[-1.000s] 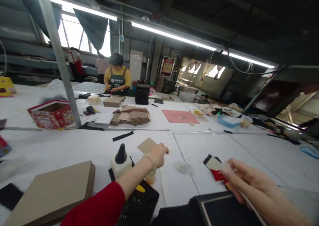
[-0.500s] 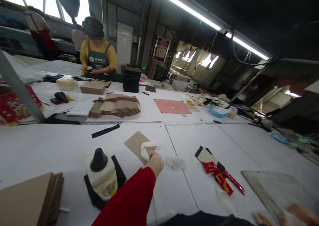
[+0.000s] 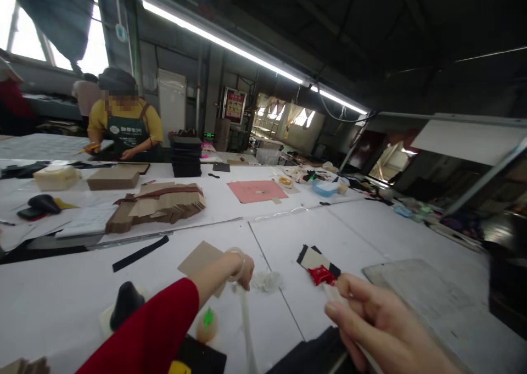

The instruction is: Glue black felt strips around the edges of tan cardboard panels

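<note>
My left hand, at the end of a red sleeve, is closed over the white table. A long thin white strip hangs from its fingers towards the table's near side, and a pale band crosses the wrist. On the right, my right hand pinches a whitish strip end between thumb and fingers. I cannot tell whether both hands hold one strip. Partly under my left arm lies a tan card. A crumpled white wad rests beside my left hand.
A red wrapper lies on black and beige pieces. A black-topped container stands left of my sleeve. Stacked tan pieces and a pink sheet are farther back. A co-worker is across the table; a grey board lies right.
My left hand has drawn slightly left and nearer, and the strip now trails below it. My right hand has come up from the lower right corner to pinch a strip. The view has turned right.
</note>
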Demonstrator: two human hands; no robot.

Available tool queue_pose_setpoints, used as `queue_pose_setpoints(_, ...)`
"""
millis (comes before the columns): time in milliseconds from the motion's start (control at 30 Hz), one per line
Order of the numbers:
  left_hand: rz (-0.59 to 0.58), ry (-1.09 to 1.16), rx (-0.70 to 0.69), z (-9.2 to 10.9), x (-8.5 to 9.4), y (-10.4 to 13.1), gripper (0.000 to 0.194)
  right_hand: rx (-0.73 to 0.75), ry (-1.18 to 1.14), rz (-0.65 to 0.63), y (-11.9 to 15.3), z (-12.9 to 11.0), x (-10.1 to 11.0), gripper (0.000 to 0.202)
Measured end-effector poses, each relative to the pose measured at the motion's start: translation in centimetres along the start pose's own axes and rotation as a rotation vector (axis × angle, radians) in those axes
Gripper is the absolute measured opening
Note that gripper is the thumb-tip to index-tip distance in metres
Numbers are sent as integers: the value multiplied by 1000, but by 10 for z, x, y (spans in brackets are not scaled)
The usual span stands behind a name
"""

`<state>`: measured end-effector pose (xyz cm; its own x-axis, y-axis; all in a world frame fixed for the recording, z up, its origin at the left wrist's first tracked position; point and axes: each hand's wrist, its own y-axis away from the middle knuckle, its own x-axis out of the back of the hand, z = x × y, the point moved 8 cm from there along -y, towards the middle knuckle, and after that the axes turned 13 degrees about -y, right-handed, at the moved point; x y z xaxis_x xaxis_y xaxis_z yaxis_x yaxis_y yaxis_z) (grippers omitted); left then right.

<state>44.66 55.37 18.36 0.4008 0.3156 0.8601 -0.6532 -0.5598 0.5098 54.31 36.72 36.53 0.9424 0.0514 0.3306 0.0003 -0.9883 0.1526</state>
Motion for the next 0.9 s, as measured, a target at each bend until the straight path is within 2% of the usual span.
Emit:
queue_pose_setpoints(133, -46, -2, -32, -3, 23, 53, 26, 57, -65, 33, -1, -13, -2, 35)
queue_pose_setpoints(233, -97, -82, 8, -1, 40, 85, 24, 86, -123, 39, -1, -11, -2, 29)
queue_pose_setpoints(300, -79, -177, 48, 6, 58, 101, 33, 104, -139, 52, 0, -13, -1, 30)
queue_pose_setpoints(400, -15, -336, 89, 24, 92, 117, 46, 125, -151, 66, 2, -18, 0, 32)
queue_pose_setpoints(467, 31, -437, 107, 37, 114, 124, 46, 137, -159, 68, 2, -21, 1, 34)
queue_pose_setpoints(633, 191, -609, 96, 72, 175, 148, 18, 163, -191, 68, -2, -17, 3, 36)
queue_pose_setpoints(700, 257, -636, 67, 89, 199, 169, 9, 180, -223, 59, -5, -14, 2, 35)
queue_pose_setpoints(767, 321, -634, 41, 108, 221, 193, 10, 193, -243, 52, -8, -12, 2, 32)
queue_pose_setpoints(833, 355, -610, 13, 124, 236, 216, 15, 206, -247, 51, -9, -10, 3, 30)
queue_pose_setpoints(900, 345, -557, -27, 137, 240, 232, 15, 216, -255, 35, -9, -11, 2, 29)
